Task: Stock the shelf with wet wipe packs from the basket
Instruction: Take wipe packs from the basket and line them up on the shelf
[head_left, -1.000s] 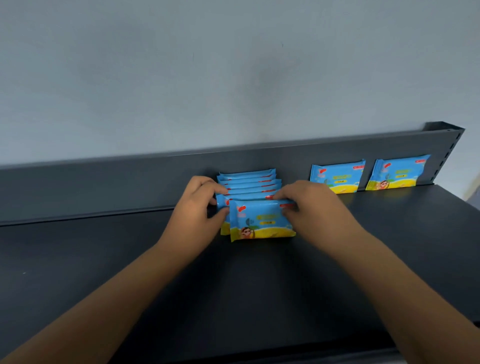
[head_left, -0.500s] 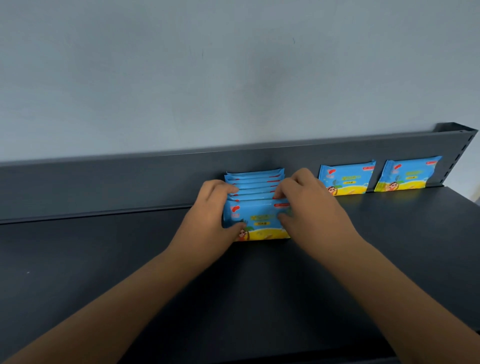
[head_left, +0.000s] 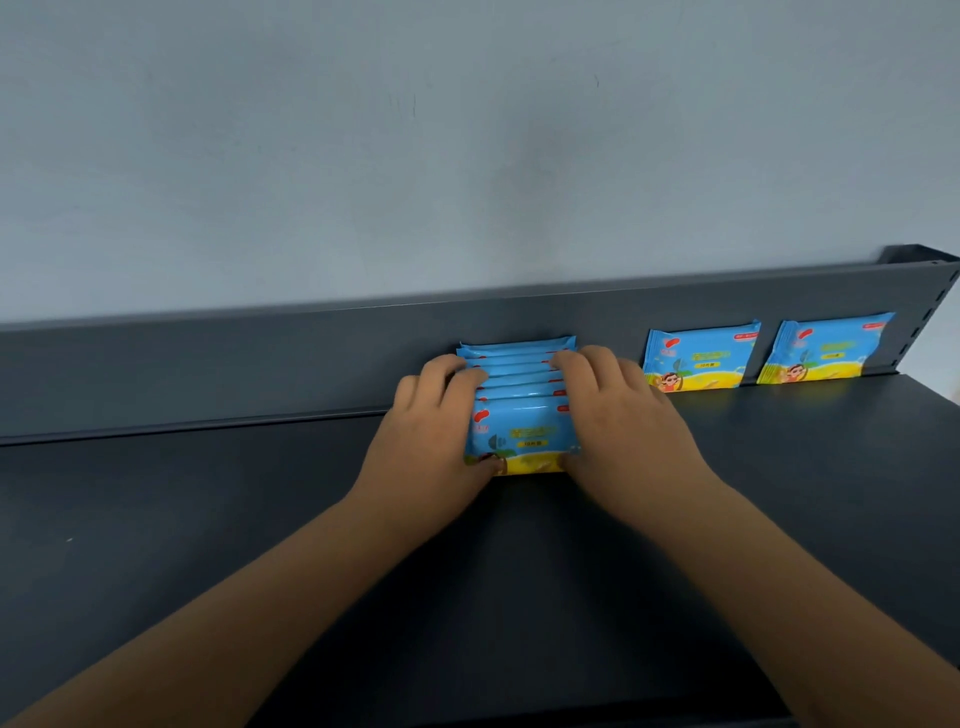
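Tightly, left hand (head_left: 423, 447) and right hand (head_left: 626, 436) clamped fingers (head_left: 460, 376) on the blue-and-yellow plastic wipe packs (head_left: 522, 434), from nine and three o'clock.

Dim, even, bluish light. The wall (head_left: 311, 130) carries a faint grey shadow patch at centre. The dark shelf (head_left: 156, 519) shows little detail; the wet wipe packs (head_left: 519, 426) look vivid. Forearms (head_left: 234, 613) at the bottom edge look soft and stretched.

Person visible as two limbs only: bare left hand (head_left: 423, 441) and bare right hand (head_left: 631, 436), each on a bare arm, left forearm (head_left: 260, 597) and right forearm (head_left: 779, 597), uncovered to the frame edge, fingers rounded, nails too blurred to tell.
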